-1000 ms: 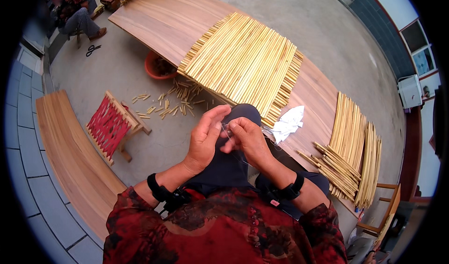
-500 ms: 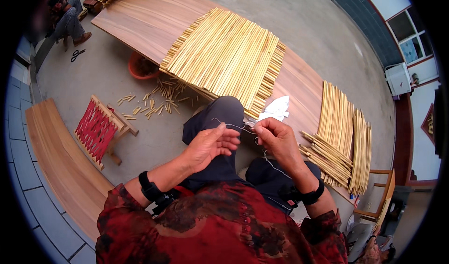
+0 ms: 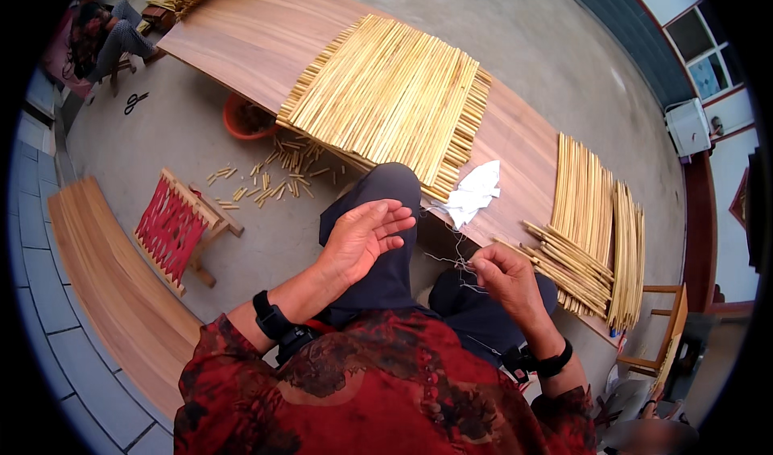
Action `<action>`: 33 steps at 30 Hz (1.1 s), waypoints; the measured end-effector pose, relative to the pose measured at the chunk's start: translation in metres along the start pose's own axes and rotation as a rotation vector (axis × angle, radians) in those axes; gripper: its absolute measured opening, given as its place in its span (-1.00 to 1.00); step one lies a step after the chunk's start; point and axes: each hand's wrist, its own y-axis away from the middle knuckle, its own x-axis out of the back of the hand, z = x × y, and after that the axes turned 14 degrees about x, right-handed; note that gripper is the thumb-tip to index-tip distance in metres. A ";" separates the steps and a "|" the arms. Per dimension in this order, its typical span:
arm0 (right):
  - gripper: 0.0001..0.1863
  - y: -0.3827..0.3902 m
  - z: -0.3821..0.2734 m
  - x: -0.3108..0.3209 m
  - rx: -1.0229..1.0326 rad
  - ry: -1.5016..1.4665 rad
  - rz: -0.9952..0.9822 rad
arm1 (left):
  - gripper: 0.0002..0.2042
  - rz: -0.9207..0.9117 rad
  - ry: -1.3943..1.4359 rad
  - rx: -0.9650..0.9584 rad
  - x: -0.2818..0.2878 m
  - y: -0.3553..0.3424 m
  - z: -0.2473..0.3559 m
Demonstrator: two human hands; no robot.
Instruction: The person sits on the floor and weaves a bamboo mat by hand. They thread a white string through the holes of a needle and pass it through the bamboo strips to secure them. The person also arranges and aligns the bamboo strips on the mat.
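My right hand [image 3: 506,276] pinches a tangled pale thread [image 3: 462,262] that dangles between my knees, left of the fingertips. My left hand [image 3: 366,239] is empty, palm up with fingers apart, above my left thigh. In front of me, a mat of straight yellow stalks [image 3: 394,93] lies on the long wooden table [image 3: 515,145]. At the mat's near right corner rests a crumpled white cloth or paper [image 3: 473,195]. Loose stalks [image 3: 568,270] lie on the table right of my right hand, against a larger row of stalks [image 3: 581,201].
On the floor to the left stand a folding stool with red webbing [image 3: 171,229] and a curved wooden bench [image 3: 113,270]. Cut stalk pieces [image 3: 282,173] are scattered near an orange bowl [image 3: 241,118]. Black scissors [image 3: 135,103] lie farther off, near a seated person [image 3: 113,40].
My right hand has moved right and nearer me, carrying the thread away from my left hand. My left hand has opened and lifted slightly. The seated person has shifted posture.
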 end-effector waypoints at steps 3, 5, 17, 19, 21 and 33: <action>-0.86 -0.009 0.005 -0.001 0.027 -0.171 0.075 | -0.75 0.114 -0.002 -0.044 -0.004 -0.004 -0.007; -0.86 -0.013 -0.006 -0.002 0.026 -0.174 0.123 | -0.73 0.003 -0.109 0.050 -0.001 0.000 -0.006; -0.88 -0.016 -0.020 -0.012 0.151 -0.016 0.088 | -0.67 -0.222 0.074 0.090 -0.045 -0.016 -0.016; -0.88 -0.011 -0.012 -0.012 0.131 0.005 0.085 | -0.70 -0.213 0.086 0.023 -0.037 -0.021 -0.013; -0.88 -0.005 -0.005 -0.010 0.107 -0.008 0.095 | -0.75 -0.183 0.093 -0.021 -0.029 -0.023 -0.011; -0.87 0.006 0.019 -0.008 0.079 -0.084 0.136 | -0.80 -0.088 0.019 -0.136 -0.030 -0.013 0.003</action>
